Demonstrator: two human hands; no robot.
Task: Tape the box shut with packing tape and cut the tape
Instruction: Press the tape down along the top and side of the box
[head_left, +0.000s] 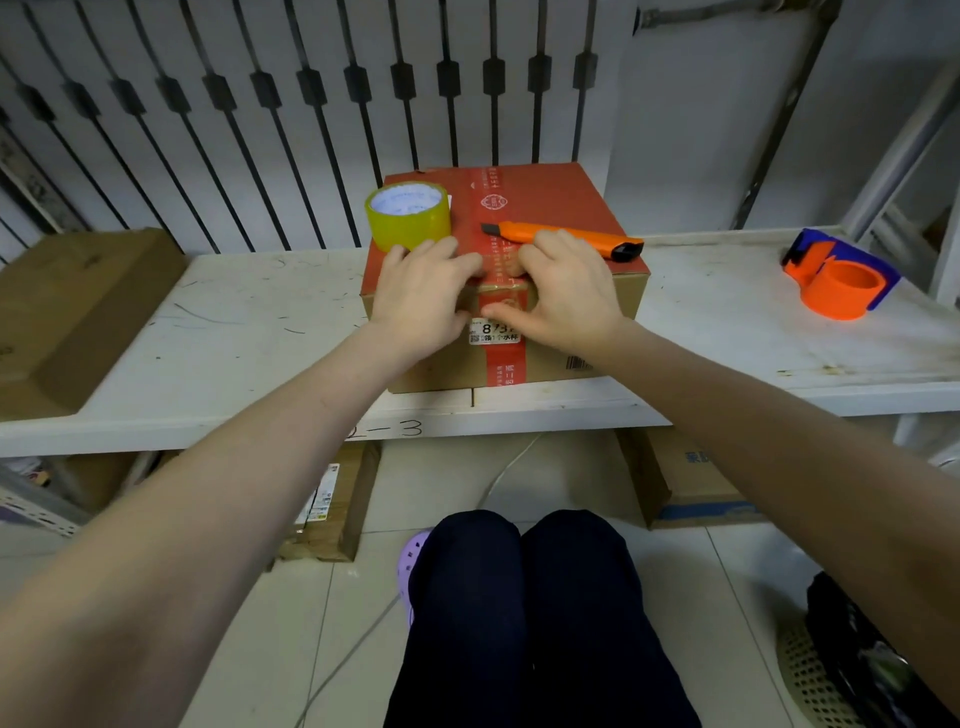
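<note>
Head view shows one cardboard box (582, 332) with a red printed top on a scuffed white shelf (234, 322), one yellowish tape roll (408, 215) at its 10 o'clock corner, one orange utility knife (563, 238) lying across its top. Left hand (421, 296) and right hand (566, 291) press flat, fingers spread, gripping nothing, over the near edge's glossy tape strip (506, 291). One orange-and-blue dispenser (839, 275) sits at 3 o'clock.

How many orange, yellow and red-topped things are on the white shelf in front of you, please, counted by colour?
Orange: 2, the utility knife and the tape dispenser
Yellow: 1, the tape roll
Red-topped: 1, the box
Total: 4
</note>
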